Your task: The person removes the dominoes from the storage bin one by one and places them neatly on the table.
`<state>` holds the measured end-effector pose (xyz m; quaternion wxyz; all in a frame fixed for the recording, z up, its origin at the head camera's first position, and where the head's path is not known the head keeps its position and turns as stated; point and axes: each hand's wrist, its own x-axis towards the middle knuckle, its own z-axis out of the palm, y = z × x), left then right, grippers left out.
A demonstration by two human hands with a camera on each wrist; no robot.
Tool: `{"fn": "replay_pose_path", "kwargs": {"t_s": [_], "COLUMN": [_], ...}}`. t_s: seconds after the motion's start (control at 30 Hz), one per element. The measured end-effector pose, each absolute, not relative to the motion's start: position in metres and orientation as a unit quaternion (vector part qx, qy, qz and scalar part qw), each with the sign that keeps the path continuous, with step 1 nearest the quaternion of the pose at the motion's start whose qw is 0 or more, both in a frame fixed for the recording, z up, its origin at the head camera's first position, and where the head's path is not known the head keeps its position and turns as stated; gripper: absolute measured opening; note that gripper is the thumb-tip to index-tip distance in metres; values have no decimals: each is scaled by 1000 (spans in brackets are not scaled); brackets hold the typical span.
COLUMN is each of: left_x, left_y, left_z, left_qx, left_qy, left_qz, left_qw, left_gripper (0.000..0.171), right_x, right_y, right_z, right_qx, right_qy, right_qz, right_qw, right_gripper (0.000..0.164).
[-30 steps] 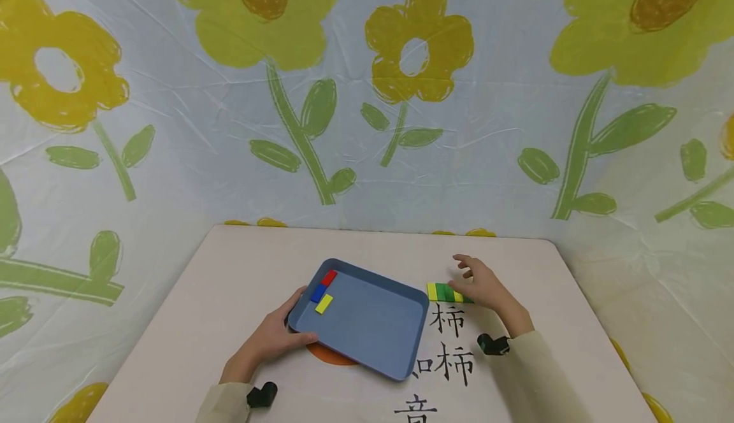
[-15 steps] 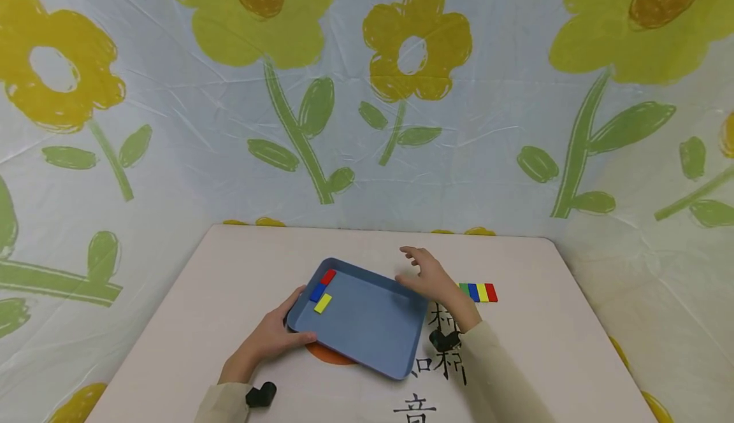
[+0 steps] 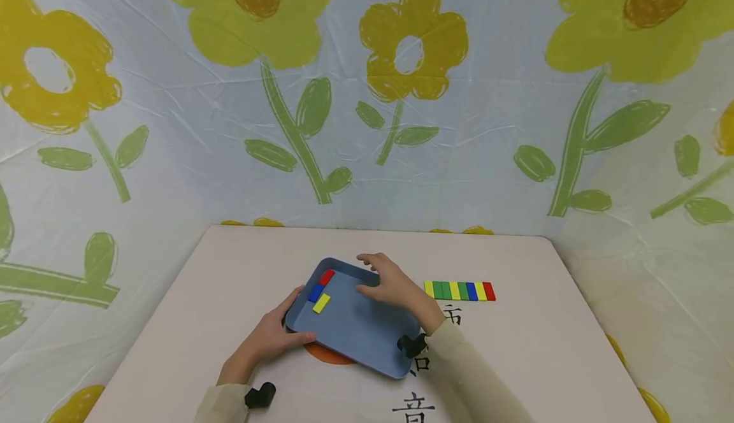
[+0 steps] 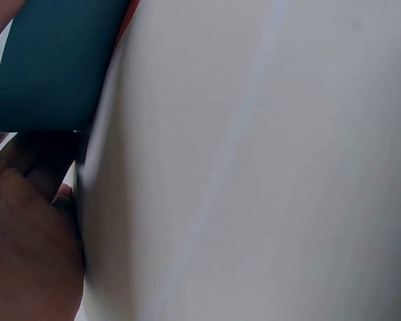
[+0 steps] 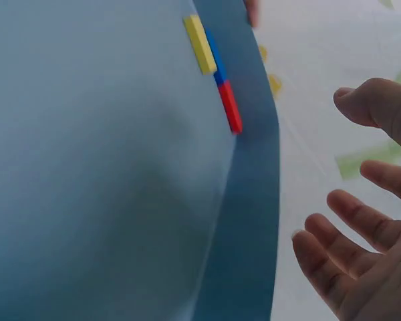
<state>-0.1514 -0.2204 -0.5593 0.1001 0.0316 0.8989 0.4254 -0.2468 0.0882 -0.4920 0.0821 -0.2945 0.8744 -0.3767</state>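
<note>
A blue-grey tray (image 3: 367, 346) lies at an angle on the table, its left corner gripped by my left hand (image 3: 274, 337), thumb along the near rim. Dark fingers of that hand (image 4: 27, 221) show below the tray's wall (image 4: 50, 67) in the left wrist view. Inside the tray are a red block (image 3: 326, 277), a blue block (image 3: 316, 292) and a yellow block (image 3: 322, 303) near the left wall. My right hand (image 3: 395, 286) hovers over the tray's far side. Its fingers (image 5: 334, 267) are spread with nothing between them in the right wrist view.
A tight row of several flat coloured blocks (image 3: 459, 291) lies on the table (image 3: 516, 346) right of the tray. Black characters (image 3: 414, 405) and an orange shape (image 3: 328, 354) are printed on the tabletop. A flower-patterned cloth (image 3: 470, 174) stands behind.
My right hand has moved left from over the block row to above the tray, uncovering the row. The left hand, the tray and its three blocks stay put.
</note>
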Motion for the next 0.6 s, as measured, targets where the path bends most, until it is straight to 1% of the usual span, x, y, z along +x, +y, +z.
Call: {"fn": "replay_pose_path", "kwargs": {"t_s": [0.1,0.2,0.4,0.6], "left_x": [-151,-151,-150,-152], "left_y": [-221,-221,-222,-223], "left_z": [-559,-559,-559,-559], "left_qx": [33,34,42,46], "left_qy": [899,898,895,895], "left_qz": [425,426,432,432], "left_qw": [100,101,101,96], "left_gripper": [107,107,106,106], "right_x": [-247,-248,-250,-248], "right_y": [77,67,49,29], "right_z": [-495,-500,-505,-507], "right_qx": [-318,-336,-355,-374], "right_qy": [869,869,871,864], "right_qz": [-362,-337,-301,-295], "right_qw": [117,138,155,164], "right_gripper": [69,69,68,63]}}
